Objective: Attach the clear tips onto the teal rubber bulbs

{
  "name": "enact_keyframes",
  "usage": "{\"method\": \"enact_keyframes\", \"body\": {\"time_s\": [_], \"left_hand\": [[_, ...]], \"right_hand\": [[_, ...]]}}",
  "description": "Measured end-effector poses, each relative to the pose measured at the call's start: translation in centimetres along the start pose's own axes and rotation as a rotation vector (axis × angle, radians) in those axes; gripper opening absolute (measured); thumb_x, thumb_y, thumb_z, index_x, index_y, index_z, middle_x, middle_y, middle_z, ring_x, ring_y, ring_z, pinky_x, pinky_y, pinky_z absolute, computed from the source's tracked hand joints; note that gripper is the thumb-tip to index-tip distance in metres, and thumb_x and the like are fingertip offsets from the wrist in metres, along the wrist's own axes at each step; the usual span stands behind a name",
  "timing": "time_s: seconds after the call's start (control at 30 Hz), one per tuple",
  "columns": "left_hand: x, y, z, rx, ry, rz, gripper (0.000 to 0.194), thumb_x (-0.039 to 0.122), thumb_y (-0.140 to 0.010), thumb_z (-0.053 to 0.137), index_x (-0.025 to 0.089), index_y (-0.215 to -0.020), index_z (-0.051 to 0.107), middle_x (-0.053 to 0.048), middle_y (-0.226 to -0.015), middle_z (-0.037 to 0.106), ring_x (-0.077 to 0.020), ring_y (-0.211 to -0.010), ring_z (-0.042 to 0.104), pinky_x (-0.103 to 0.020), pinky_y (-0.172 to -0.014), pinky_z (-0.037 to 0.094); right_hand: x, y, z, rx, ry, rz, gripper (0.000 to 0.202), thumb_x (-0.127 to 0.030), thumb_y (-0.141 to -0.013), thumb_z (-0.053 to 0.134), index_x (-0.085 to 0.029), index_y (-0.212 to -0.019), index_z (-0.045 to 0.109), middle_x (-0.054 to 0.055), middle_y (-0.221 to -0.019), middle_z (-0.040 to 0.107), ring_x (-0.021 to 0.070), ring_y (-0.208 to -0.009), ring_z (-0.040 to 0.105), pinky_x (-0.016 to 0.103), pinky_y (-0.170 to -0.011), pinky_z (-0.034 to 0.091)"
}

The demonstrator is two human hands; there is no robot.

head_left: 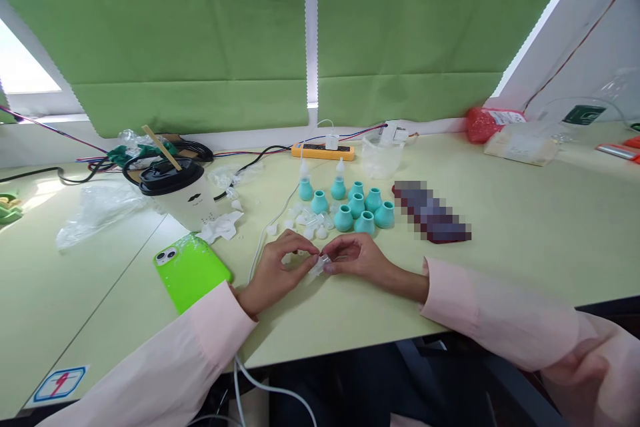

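My left hand point(286, 268) and my right hand point(357, 257) meet near the table's front edge, fingers pinched on a small clear plastic piece point(320, 265) between them. Just beyond lie several loose clear and white pieces point(313, 219). Behind and to the right of these stand several turquoise bulbs point(357, 205) with open tops. Two more turquoise bulbs, one at the left point(305, 189) and one further right point(338, 188), carry translucent tips pointing up. Fingers partly cover the held piece, so its exact shape is unclear.
A green phone point(193, 270) and a lidded paper cup point(183, 197) are at the left. A dark red phone point(431, 212) lies right of the bulbs. Behind are an orange power strip point(323, 153) and a clear plastic cup point(381, 157). A white cable point(270, 223) runs beside my left hand.
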State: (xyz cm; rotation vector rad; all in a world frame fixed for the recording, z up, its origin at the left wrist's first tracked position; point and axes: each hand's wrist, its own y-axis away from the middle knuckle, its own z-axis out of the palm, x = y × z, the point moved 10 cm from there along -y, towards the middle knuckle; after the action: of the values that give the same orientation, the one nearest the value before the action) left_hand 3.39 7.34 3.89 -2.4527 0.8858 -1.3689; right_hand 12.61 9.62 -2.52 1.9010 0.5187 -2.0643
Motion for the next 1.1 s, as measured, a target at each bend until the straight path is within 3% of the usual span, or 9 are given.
{"method": "enact_keyframes", "body": {"time_s": [0.23, 0.43, 0.97, 1.1], "left_hand": [[2.9, 0.8, 0.3, 0.005, -0.195, 0.339, 0.014, 0.010, -0.072, 0.052, 0.015, -0.082, 0.062, -0.007, -0.077, 0.060, -0.0167, -0.077, 0.046, -0.032, -0.067, 0.043], [3.6, 1.5, 0.6, -0.006, -0.328, 0.463, 0.024, 0.011, -0.069, 0.056, 0.014, -0.092, 0.058, -0.010, -0.085, 0.057, -0.0188, -0.082, 0.043, -0.035, -0.069, 0.044], [2.7, 0.7, 1.0, -0.049, -0.161, 0.295, 0.022, 0.015, -0.068, 0.057, 0.014, -0.090, 0.057, -0.008, -0.086, 0.060, -0.0183, -0.083, 0.048, -0.035, -0.072, 0.044], [1.5, 0.5, 0.5, -0.060, -0.035, 0.130, 0.023, 0.019, -0.071, 0.054, 0.015, -0.094, 0.058, -0.007, -0.086, 0.062, -0.0179, -0.081, 0.052, -0.034, -0.073, 0.044]], "right_hand": [[0.2, 0.0, -0.4, 0.034, -0.010, 0.040, 0.028, -0.018, -0.049, 0.073, -0.014, -0.074, 0.064, 0.000, -0.069, 0.060, 0.0105, -0.066, 0.056, 0.027, -0.068, 0.046], [0.7, 0.1, -0.8, 0.076, -0.029, 0.122, 0.029, -0.021, -0.048, 0.073, -0.014, -0.075, 0.064, 0.002, -0.070, 0.063, 0.0124, -0.068, 0.059, 0.029, -0.072, 0.047], [1.4, 0.0, -1.1, 0.078, -0.118, 0.108, 0.026, -0.021, -0.051, 0.072, -0.015, -0.075, 0.063, 0.003, -0.073, 0.065, 0.0144, -0.069, 0.061, 0.033, -0.073, 0.049], [-0.2, 0.1, -0.8, 0.077, -0.031, -0.008, 0.025, -0.020, -0.052, 0.071, -0.015, -0.075, 0.063, 0.002, -0.074, 0.063, 0.0140, -0.071, 0.059, 0.031, -0.072, 0.048]]}}
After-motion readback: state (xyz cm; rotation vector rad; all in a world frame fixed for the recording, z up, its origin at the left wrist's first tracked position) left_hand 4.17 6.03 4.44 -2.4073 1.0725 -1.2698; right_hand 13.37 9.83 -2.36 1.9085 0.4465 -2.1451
